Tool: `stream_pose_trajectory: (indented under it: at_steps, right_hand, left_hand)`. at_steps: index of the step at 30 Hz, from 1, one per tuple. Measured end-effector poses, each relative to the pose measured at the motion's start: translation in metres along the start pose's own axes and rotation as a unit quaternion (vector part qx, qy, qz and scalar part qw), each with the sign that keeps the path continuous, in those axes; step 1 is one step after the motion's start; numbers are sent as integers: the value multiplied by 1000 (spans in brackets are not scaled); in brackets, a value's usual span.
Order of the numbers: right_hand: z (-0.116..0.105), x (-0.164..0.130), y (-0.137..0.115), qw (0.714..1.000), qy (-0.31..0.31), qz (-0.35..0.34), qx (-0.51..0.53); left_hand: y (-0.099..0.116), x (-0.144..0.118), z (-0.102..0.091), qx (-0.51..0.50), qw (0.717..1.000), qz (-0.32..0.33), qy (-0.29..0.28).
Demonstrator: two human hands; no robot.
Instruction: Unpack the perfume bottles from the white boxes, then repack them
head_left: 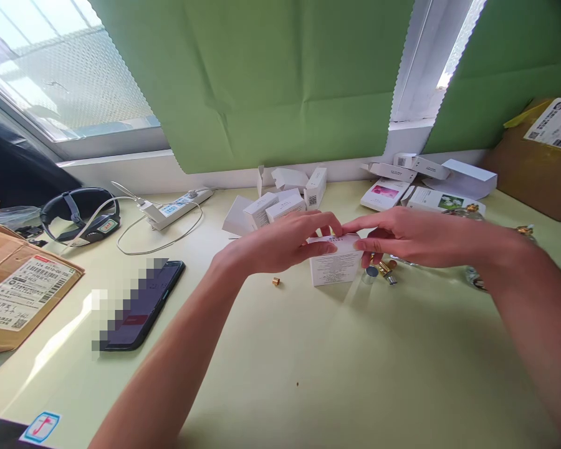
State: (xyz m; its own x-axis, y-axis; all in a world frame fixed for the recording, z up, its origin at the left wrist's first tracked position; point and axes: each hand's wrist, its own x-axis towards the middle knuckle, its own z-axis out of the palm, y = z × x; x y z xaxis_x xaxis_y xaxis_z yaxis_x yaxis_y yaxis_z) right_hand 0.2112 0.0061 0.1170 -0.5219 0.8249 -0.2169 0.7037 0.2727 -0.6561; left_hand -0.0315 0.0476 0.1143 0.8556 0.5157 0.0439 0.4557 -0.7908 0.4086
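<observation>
A small white carton (336, 268) with fine print stands upright on the table in front of me. At its upper left edge, my left hand (283, 242) pinches it, thumb on the printed front and fingers behind the top. My right hand (404, 234) grips the upper right corner in the same way, its forefinger reaching over the top. Just right of the carton lie a small glass piece with a grey top (370, 274) and gold-and-clear spray nozzles (387, 272), partly under my right hand. A little gold ring-like cap (276, 282) lies to the left.
Several white cartons (280, 206) stand behind my left hand, and more boxes (393, 187) are piled at the back right. Glass bottles (472, 212) sit by my right forearm. On the left are a phone (144, 305), a power strip (177, 209), a headband device (81, 215) and a cardboard parcel (23, 287).
</observation>
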Motion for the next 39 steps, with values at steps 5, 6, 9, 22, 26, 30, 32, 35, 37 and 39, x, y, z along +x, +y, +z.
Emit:
stream_pose_trajectory:
  at_steps: [5, 6, 9, 22, 26, 30, 32, 35, 37, 39]
  right_hand:
    - [0, 0, 2, 1000, -5, -3, 6]
    - [0, 0, 2, 1000, -4, -1, 5]
    - [1, 0, 2, 1000, -4, -1, -1]
    - [0, -1, -1, 1000, -5, 1, 15]
    - [-2, -3, -1, 1000, -9, -1, 9]
    - [-3, -4, -1, 1000, -12, 2, 6]
    - [-3, -5, 0, 1000, -15, 5, 12]
    - [-3, -6, 0, 1000, -16, 11, 20]
    - [-2, -6, -1, 999, -19, 12, 22]
    - [-1, -5, -3, 999, -25, 12, 25]
  left_hand:
    - [-2, -2, -3, -15, 1000, 1, -21]
    - [-2, -3, -4, -19, 999, 3, -27]
    - [-2, -5, -6, -24, 999, 3, -31]
    - [-1, -5, -7, -10, 1000, 8, -16]
    - [0, -5, -8, -29, 999, 12, -24]
    - [0, -5, -10, -46, 998, 24, -41]
    - [0, -4, -10, -53, 997, 29, -47]
    - [-1, -5, -10, -66, 996, 29, -52]
    - [-1, -5, -10, -74, 996, 29, -50]
    - [-2, -4, -9, -80, 995, 31, -51]
